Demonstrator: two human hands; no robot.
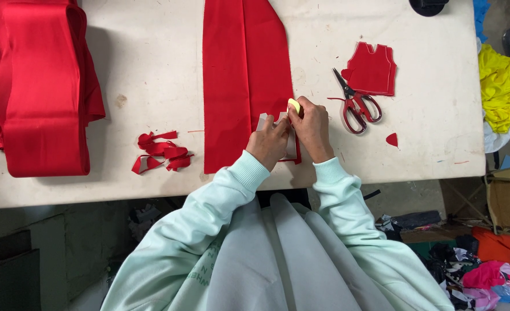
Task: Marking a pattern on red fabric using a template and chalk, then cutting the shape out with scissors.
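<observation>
Both hands meet near the front edge of the table point(151, 57), a little right of its middle. From the head view, the left hand point(268, 142) lies flat with fingers closed down on a pale template point(265, 121), pinning it to the lower right corner of the long red fabric strip point(240, 80) that runs from the far edge to the front edge. Right beside it, the right hand point(311, 126) pinches a small yellow piece of chalk point(293, 105) between thumb and fingertips, its tip touching the cloth at the template's upper edge. Judging from this, the step in hand is tracing the template's outline onto the cloth; the next move calls for steady pressure from the left hand so the template does not slip while the chalk follows its edge. Red-handled scissors point(356, 106) lie just right of the hands, with a cut red garment-shaped piece point(373, 69) beyond them and a small red scrap point(392, 139) nearer the front edge. Curled red offcuts point(163, 152) sit left of the strip, and a folded red bundle point(36, 86) fills the left end.
</observation>
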